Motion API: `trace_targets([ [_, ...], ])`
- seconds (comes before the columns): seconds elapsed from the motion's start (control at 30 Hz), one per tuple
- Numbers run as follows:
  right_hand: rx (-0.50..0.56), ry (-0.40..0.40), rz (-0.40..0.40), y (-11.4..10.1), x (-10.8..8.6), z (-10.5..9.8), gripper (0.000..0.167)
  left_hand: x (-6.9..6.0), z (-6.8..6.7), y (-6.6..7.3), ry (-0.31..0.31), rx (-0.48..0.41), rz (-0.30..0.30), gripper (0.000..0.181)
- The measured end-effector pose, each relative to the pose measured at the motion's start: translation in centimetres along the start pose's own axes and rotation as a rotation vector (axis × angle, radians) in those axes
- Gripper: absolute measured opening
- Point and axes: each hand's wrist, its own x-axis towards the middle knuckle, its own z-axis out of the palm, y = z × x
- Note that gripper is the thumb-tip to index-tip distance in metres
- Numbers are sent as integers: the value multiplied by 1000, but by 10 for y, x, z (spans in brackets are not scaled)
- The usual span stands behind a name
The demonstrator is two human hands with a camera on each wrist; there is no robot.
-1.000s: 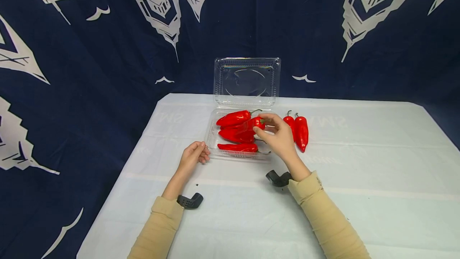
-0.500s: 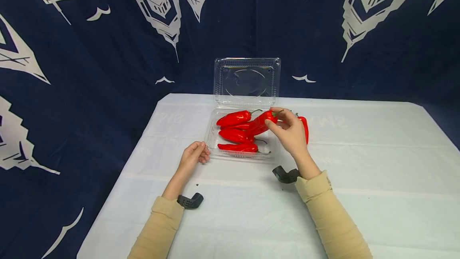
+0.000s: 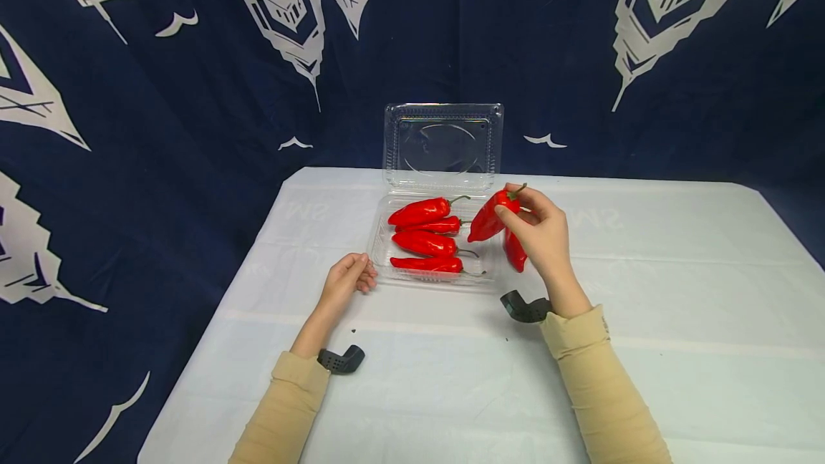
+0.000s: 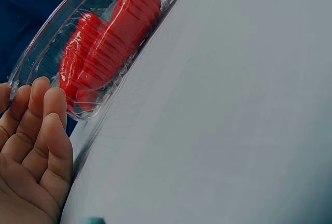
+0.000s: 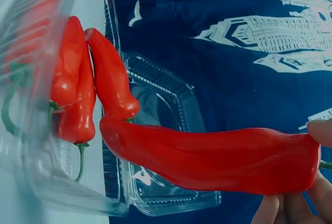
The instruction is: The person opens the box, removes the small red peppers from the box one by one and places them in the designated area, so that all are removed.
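Note:
My right hand (image 3: pixel 540 231) pinches a red pepper (image 3: pixel 495 217) near its green stem, thumb on one side and fingers on the other. The pepper hangs tilted above the right side of a clear plastic clamshell container (image 3: pixel 379 235), its tip pointing down-left. Seen from the right wrist, the held pepper (image 5: pixel 223 159) lies lengthwise across the view. Several red peppers (image 3: pixel 425 242) lie in rows inside the container. At its front left corner, my left hand (image 3: pixel 348 278) pinches the rim between thumb and forefinger; the other fingers (image 4: pixel 54 141) are loosely bent beside the wall.
The container's lid (image 3: pixel 445 149) stands upright at the back. Right of the container, another red pepper (image 3: pixel 515 250) lies on the white-covered table (image 3: pixel 644 306), partly behind my right hand. A dark blue printed cloth (image 3: pixel 548 56) hangs behind.
My right hand has lifted the pepper off the others and carried it right, up to the container's right edge; it now covers part of the peppers on the table. The left hand has stayed put.

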Motion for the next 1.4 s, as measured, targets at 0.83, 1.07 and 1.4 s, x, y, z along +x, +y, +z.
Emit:
trace_targets([
  [0.83, -46, 145, 71, 2, 6, -33, 43, 0, 0, 0, 6, -12, -7, 22],
  [1.07, -52, 178, 103, 4, 9, -41, 44, 0, 1, 1, 7, -15, -4, 21],
  [1.4, -52, 222, 153, 8, 14, -52, 44, 0, 1, 0, 7, -12, -1, 22],
])
